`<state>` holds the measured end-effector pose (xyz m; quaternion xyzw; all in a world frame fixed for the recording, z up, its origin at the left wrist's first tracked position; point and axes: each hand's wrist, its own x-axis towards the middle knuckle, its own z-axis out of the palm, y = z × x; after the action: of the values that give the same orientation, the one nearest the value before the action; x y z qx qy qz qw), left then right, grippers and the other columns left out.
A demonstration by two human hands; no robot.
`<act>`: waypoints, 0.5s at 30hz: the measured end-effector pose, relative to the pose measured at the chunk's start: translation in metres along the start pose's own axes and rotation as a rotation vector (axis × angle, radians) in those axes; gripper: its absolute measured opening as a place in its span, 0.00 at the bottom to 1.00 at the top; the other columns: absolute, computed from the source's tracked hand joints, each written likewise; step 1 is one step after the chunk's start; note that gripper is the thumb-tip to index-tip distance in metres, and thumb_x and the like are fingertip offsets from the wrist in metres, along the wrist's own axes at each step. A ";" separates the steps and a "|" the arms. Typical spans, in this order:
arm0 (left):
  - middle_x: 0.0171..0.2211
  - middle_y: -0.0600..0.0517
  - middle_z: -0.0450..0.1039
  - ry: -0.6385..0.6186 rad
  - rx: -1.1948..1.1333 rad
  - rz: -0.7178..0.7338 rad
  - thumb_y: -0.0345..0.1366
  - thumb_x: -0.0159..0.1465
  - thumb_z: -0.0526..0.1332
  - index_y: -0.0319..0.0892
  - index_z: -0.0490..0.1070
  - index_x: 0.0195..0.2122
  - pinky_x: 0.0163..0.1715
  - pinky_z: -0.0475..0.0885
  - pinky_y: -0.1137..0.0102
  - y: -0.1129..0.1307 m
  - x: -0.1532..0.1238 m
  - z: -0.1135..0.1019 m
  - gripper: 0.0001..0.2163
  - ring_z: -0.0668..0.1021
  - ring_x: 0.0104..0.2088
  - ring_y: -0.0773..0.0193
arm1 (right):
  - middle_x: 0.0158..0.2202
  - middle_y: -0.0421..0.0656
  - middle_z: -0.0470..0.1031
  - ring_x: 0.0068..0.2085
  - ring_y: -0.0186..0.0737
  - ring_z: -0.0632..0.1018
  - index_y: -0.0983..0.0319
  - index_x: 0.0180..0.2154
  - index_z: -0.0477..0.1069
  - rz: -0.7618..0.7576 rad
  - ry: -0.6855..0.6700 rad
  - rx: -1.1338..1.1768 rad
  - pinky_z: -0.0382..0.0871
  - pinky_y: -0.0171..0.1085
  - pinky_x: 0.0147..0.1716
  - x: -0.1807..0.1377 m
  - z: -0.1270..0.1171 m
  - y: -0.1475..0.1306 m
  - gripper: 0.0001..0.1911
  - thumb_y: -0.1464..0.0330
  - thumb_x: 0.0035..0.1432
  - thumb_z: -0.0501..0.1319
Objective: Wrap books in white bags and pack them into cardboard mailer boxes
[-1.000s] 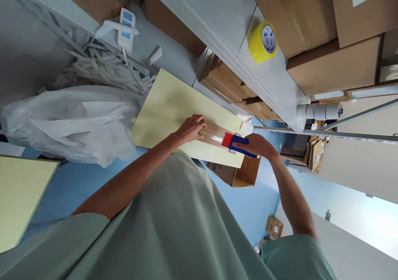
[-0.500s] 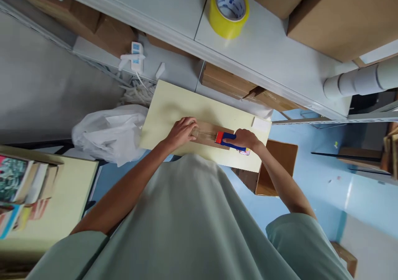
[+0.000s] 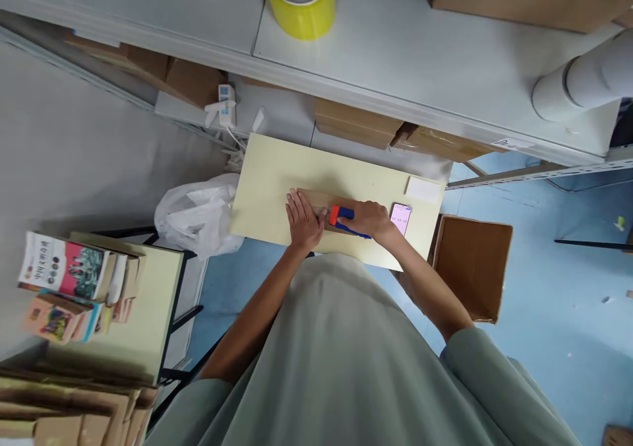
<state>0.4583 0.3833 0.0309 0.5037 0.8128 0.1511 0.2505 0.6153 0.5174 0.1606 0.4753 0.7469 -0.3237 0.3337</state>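
A narrow brown cardboard box (image 3: pixel 312 198) lies on the pale yellow table (image 3: pixel 270 169) in front of me. My left hand (image 3: pixel 303 223) rests flat on its left part, fingers stretched out and pointing away from me. A blue tape dispenser with a red front (image 3: pixel 342 216) is gripped in my right hand (image 3: pixel 370 220), low over the box. Its red end is close to my left thumb. My right hand covers the right part of the box. A phone with a lit screen (image 3: pixel 400 217) lies just right of that hand.
A white card (image 3: pixel 424 189) lies at the table's right end. Beyond the table runs a grey shelf (image 3: pixel 395 63) carrying a yellow tape roll (image 3: pixel 305 17). An open carton (image 3: pixel 472 268) stands on the floor to the right, a white plastic bag (image 3: pixel 198 215) to the left, books (image 3: pixel 74 268) further left.
The dispenser in my right hand has moved left along the box, towards my left hand. My left hand has gone from curled at the box's end to lying flat. My view has shifted.
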 end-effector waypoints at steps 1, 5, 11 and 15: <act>0.82 0.24 0.31 0.028 0.008 -0.023 0.59 0.78 0.45 0.23 0.37 0.80 0.78 0.40 0.34 0.004 0.000 0.004 0.45 0.35 0.82 0.32 | 0.55 0.58 0.85 0.56 0.57 0.85 0.62 0.56 0.81 -0.002 0.007 0.009 0.75 0.41 0.48 0.000 0.001 0.000 0.31 0.44 0.72 0.59; 0.82 0.29 0.30 0.051 0.064 -0.035 0.62 0.78 0.42 0.24 0.36 0.81 0.79 0.39 0.37 0.008 0.003 0.009 0.46 0.35 0.82 0.32 | 0.55 0.56 0.85 0.56 0.56 0.85 0.60 0.59 0.79 -0.036 0.018 0.045 0.75 0.41 0.49 -0.001 0.004 0.000 0.28 0.47 0.73 0.60; 0.82 0.27 0.30 0.051 0.141 -0.024 0.59 0.78 0.45 0.25 0.32 0.81 0.79 0.41 0.36 0.001 0.006 0.010 0.46 0.35 0.82 0.36 | 0.45 0.60 0.87 0.48 0.58 0.87 0.66 0.50 0.82 -0.068 0.008 0.106 0.76 0.41 0.43 -0.028 -0.006 0.047 0.35 0.39 0.68 0.62; 0.82 0.25 0.30 0.045 0.143 -0.032 0.58 0.78 0.46 0.23 0.33 0.81 0.79 0.40 0.35 0.003 0.006 0.009 0.46 0.35 0.82 0.34 | 0.31 0.54 0.85 0.35 0.52 0.86 0.63 0.35 0.82 0.009 -0.082 0.214 0.76 0.41 0.38 -0.056 -0.014 0.108 0.36 0.35 0.65 0.63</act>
<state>0.4634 0.3895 0.0230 0.5040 0.8348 0.0997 0.1980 0.7304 0.5374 0.1955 0.4979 0.6918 -0.4194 0.3125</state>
